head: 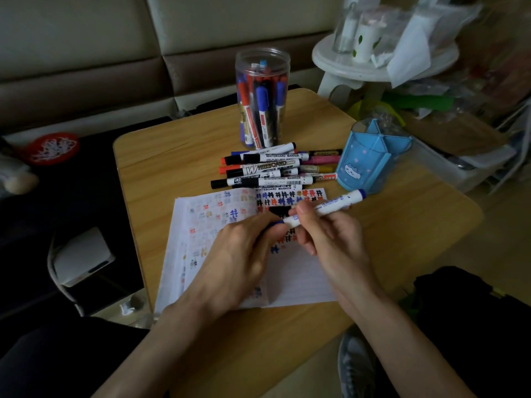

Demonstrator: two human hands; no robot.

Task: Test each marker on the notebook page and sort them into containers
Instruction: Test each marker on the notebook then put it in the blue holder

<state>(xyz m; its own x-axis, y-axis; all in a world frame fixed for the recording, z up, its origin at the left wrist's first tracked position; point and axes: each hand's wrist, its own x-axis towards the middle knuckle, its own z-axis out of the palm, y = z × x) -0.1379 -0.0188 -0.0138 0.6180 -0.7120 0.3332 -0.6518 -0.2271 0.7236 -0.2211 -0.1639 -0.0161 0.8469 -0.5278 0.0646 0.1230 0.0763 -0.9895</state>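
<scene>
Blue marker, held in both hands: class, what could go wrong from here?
1. The left hand and right hand grip the blue marker above the notebook; a sudden slip might streak ink across it.
2. The loose marker pile lies at the notebook's top edge, so a nudge may roll markers away.

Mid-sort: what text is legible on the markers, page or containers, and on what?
"WHITEBOARD MARKER": upper pile marker.
"WHITEBOARD": large-lettered marker below it.
"WHITEBOARD MARKER": lower pile marker.
"WHITEBOARD MARKER": marker nearest the notebook.
Hash-like test marks, no words: notebook page.
Too blurred to read: print on the held marker and on markers inside the clear jar.
Blue holder: cartoon only, no text seen.
</scene>
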